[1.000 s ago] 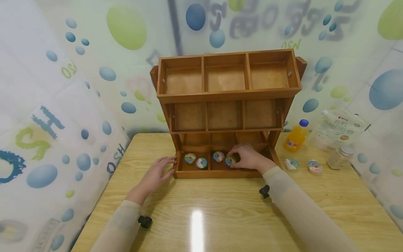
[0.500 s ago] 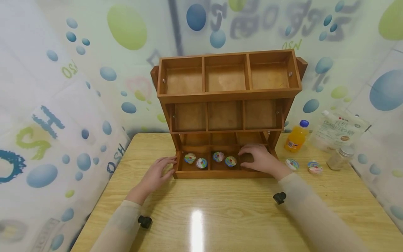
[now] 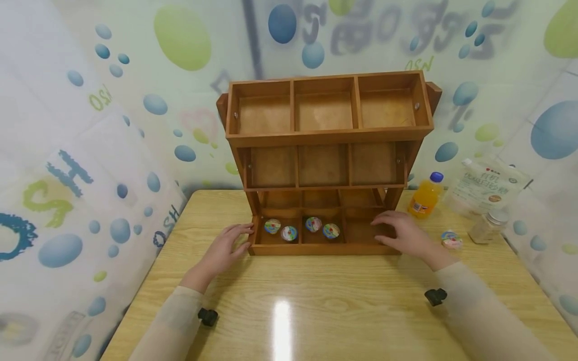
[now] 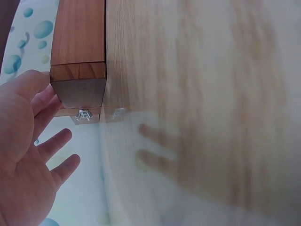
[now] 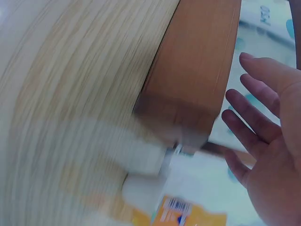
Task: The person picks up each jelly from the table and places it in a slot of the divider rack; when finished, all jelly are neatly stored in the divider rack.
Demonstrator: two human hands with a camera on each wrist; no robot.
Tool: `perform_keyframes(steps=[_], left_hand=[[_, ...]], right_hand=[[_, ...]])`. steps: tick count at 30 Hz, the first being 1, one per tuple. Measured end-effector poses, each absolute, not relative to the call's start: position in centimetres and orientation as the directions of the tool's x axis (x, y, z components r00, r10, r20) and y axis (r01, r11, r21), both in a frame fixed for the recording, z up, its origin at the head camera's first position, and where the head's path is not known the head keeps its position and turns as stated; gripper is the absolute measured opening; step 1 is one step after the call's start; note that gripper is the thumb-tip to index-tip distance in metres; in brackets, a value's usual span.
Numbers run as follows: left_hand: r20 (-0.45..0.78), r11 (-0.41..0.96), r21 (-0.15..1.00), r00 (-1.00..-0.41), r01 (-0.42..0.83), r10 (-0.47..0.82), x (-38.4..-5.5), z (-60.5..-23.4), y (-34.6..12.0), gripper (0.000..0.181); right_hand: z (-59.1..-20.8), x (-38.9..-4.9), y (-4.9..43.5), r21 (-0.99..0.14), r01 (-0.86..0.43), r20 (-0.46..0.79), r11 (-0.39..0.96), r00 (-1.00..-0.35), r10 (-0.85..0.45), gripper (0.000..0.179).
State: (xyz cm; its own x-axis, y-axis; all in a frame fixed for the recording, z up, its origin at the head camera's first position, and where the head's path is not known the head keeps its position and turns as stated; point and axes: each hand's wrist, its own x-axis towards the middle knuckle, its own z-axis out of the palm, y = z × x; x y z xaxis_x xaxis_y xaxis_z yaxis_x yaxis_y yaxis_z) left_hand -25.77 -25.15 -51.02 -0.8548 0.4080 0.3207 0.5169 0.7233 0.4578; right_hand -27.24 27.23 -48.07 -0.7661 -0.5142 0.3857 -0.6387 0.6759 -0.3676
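A three-tier wooden shelf (image 3: 325, 249) stands on the table, each tier split into three compartments. In its bottom left compartment lie two small foil-lidded cups (image 3: 289, 233); two more cups (image 3: 331, 231) lie in the bottom middle one. My left hand (image 3: 221, 253) rests its fingertips at the bottom tray's left end, thumb and fingers spread; the left wrist view shows them at the wooden corner (image 4: 77, 71). My right hand (image 3: 404, 235) is over the tray's right end, fingers loosely bent around nothing. In the right wrist view its fingers (image 5: 251, 115) stand apart beside the wood.
Right of the shelf are an orange drink bottle (image 3: 425, 196) with a blue cap, a white printed pouch (image 3: 487, 185) and a glass jar (image 3: 489, 225) with a metal lid. Another lidded cup (image 3: 451, 239) lies on the table (image 3: 343, 301). A patterned sheet hangs behind.
My right hand has let go of the cup in the middle compartment and moved right, past the right compartment. It now covers a cup on the table. My left hand has stayed put.
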Motion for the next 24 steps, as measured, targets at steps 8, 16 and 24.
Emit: perform_keyframes(steps=[8, 16, 24], left_hand=[[0.273, 0.734, 0.481, -0.878, 0.479, 0.394, -25.7, -50.9, -25.2, 0.035], [0.272, 0.732, 0.486, -0.879, 0.477, 0.393, -25.7, -50.8, -25.2, 0.035], [0.275, 0.734, 0.48, -0.877, 0.481, 0.394, -25.8, -50.9, -25.2, 0.035]], right_hand=[[-47.6, -26.9, 31.1, -0.37, -0.605, 0.416, 0.705, -0.786, -0.457, 0.03], [-47.6, -26.6, 34.5, -0.332, -0.546, 0.372, 0.769, -0.825, -0.425, 0.032], [-48.8, -26.1, 36.8, -0.317, -0.452, 0.259, 0.834, -0.887, -0.383, 0.045]])
